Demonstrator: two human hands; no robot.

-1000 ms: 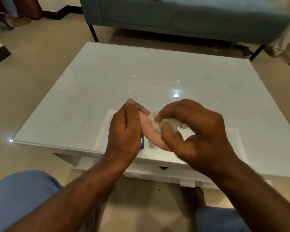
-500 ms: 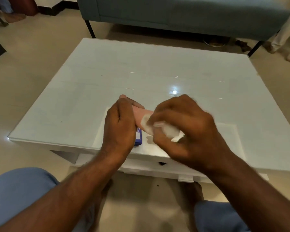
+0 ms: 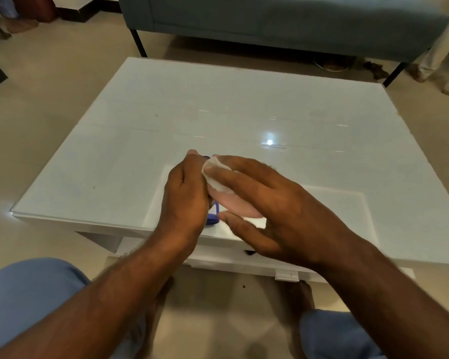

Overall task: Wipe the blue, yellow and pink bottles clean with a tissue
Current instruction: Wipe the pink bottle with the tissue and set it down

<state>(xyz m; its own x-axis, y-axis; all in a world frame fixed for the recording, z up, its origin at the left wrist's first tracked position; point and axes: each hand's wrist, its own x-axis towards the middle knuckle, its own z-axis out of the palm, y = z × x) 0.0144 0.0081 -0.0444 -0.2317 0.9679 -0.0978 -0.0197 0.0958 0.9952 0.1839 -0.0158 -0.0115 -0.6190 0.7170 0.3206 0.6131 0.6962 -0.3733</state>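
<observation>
The right hand's fingers (image 3: 226, 168) lie fairly straight and pin a white tissue (image 3: 214, 178) flat against the side of the pink bottle (image 3: 233, 204), with the thumb coming in from below so the tissue is wrapped partly round it. That right hand (image 3: 272, 200) covers most of the bottle's upper half. The left hand (image 3: 186, 193) has its fingers curled round the other end of the pink bottle and holds it steady above the near edge of the table (image 3: 114, 156), lying roughly on its side, not standing. Just under the left hand a dark blue piece (image 3: 214, 212) shows, with another bit of blue peeking out near the fingertips at the top; it looks like a cap or part of the blue bottle, but too little is visible to say which.

As a judgement on progress: the pink bottle is being wiped right now, so at least one of the three is in hand. No yellow bottle is in view anywhere on the table, and whether the blue one is cleaned cannot be told from here. Beyond the table stands a grey-blue sofa (image 3: 270, 22), and the person's knees in blue trousers (image 3: 29, 301) frame the bottom of the view
</observation>
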